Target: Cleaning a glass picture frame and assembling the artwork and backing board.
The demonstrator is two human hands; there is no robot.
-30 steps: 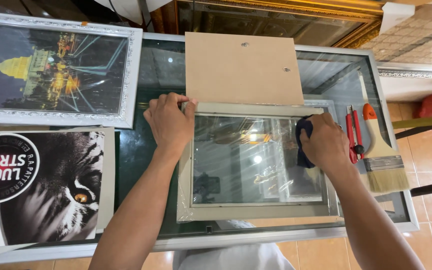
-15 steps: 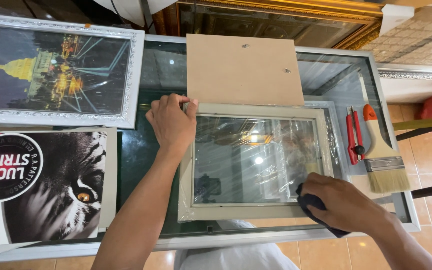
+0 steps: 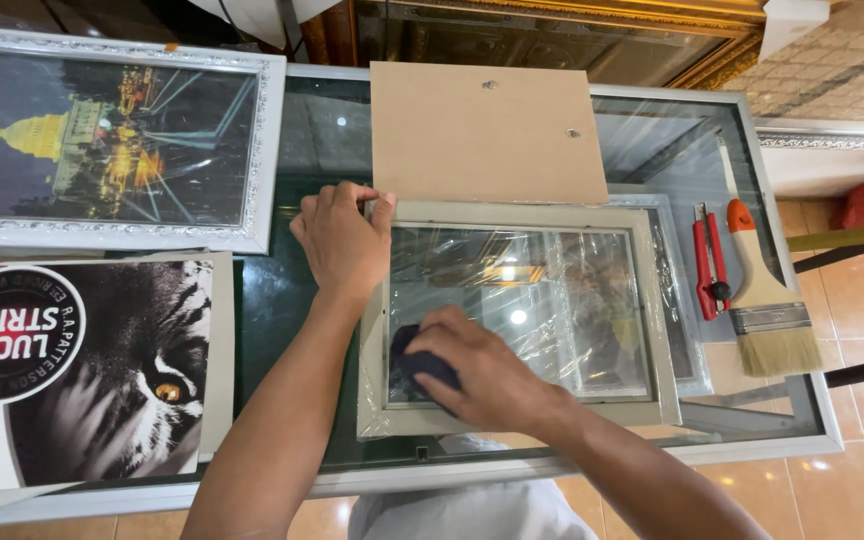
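A pale grey-green picture frame [image 3: 518, 318] lies flat with its glass pane up, the glass throwing back glare and wrinkled reflections. Its upper left corner sits under the fingers of the left hand [image 3: 342, 240], and its lower left part lies beneath the right hand [image 3: 477, 370]. A small dark blue cloth [image 3: 420, 364] is bunched under the right hand's fingers, pressed against the glass near that lower left corner.

A backing board [image 3: 487, 130] lies behind the frame [image 3: 517, 315], with a brush [image 3: 767, 300] to its right.
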